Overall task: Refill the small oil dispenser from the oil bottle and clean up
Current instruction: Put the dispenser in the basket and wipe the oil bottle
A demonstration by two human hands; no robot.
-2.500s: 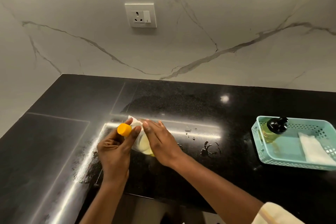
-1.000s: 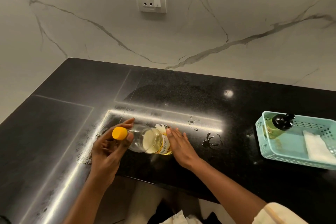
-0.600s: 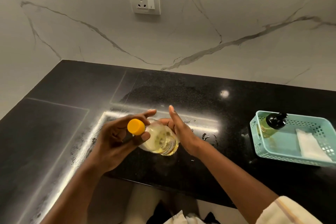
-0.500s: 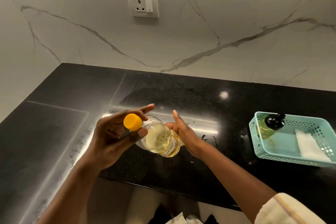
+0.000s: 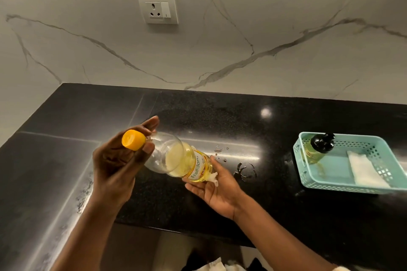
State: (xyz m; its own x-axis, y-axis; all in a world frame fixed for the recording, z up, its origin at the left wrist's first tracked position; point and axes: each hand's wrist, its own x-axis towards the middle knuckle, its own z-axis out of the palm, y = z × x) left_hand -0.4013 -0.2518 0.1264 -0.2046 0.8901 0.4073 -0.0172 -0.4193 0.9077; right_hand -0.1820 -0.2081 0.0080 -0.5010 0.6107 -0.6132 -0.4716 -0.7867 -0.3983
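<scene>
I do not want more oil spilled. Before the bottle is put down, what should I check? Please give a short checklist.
1. Yellow cap on the oil bottle: on, ok; tightness cannot tell.
2. Left hand grips the neck: ok.
3. Right hand under the base with a white tissue: ok.
4. Counter dry: not ok, drops remain.
5. Dispenser inside the basket: ok.

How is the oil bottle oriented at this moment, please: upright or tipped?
Tipped. The oil bottle lies nearly sideways above the counter, left hand at its yellow cap, right hand under its base.
</scene>
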